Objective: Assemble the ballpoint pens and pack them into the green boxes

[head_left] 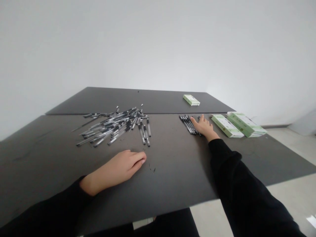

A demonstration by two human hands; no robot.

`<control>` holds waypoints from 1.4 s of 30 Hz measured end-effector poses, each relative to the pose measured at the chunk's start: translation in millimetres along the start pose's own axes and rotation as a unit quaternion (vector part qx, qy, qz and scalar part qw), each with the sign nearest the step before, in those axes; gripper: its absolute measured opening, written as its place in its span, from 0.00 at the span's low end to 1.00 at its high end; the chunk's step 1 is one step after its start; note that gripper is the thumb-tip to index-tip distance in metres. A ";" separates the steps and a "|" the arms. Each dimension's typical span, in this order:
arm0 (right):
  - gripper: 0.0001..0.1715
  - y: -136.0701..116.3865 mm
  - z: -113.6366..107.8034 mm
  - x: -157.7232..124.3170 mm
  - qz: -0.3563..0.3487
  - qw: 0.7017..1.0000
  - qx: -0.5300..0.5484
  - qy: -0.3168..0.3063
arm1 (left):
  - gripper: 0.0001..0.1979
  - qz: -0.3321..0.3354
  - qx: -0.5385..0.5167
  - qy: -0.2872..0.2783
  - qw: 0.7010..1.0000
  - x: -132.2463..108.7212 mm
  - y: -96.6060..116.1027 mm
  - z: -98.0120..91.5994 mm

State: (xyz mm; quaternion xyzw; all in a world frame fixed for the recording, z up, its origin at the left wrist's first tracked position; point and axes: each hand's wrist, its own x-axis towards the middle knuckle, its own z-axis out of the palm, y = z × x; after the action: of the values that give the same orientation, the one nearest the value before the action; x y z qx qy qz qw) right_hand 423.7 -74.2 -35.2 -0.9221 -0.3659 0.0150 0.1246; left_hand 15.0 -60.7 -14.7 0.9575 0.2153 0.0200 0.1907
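My right hand (203, 126) lies over the right part of a neat row of gel pens (187, 123), its fingers spread. The pens under the palm are partly hidden. They lie side by side, clear barrels with black ends. My left hand (123, 166) rests on the dark table, fingers curled together and the thumb against them, with nothing visible in it. Beyond it sprawls a loose pile of similar pens (112, 126). A few pens (145, 133) lie at the pile's right edge, nearest the left hand's fingertips.
Two green-and-white boxes (227, 125) (247, 124) lie side by side right of my right hand, their far-end flaps open. A smaller-looking green-and-white box (191, 100) lies farther back, past the seam in the dark tabletop (170, 181). A white wall (148, 42) stands behind.
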 end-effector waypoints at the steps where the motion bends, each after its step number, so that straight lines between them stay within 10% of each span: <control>1: 0.58 -2.5 0.1 -2.5 -0.013 1.000 -0.008 -0.002 | 0.17 0.001 0.004 0.002 1.000 1.2 0.2 1.7; 14: 0.41 -25.2 7.9 -38.9 -0.165 0.983 -0.064 -0.045 | 0.17 0.017 0.070 0.040 0.997 48.1 27.7 32.6; 27: 0.44 -28.1 10.8 -41.4 -0.202 0.979 -0.024 0.005 | 0.13 0.090 0.005 0.059 0.994 36.8 22.0 30.1; 33: 0.37 -28.9 11.9 -38.2 -0.277 0.954 -0.069 -0.090 | 0.13 0.095 0.013 0.063 0.993 36.3 23.9 31.0; 42: 0.24 -30.5 -10.7 -53.9 -0.387 0.911 0.108 0.090 | 0.12 0.107 0.025 0.088 0.990 36.1 25.3 33.1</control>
State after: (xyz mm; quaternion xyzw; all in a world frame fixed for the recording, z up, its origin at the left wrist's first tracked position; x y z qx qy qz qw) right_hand 365.1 -91.7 -20.9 -0.6868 -0.6773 -0.0780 0.2521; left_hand 62.0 -78.5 -37.5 0.9741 0.1279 0.1189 0.1436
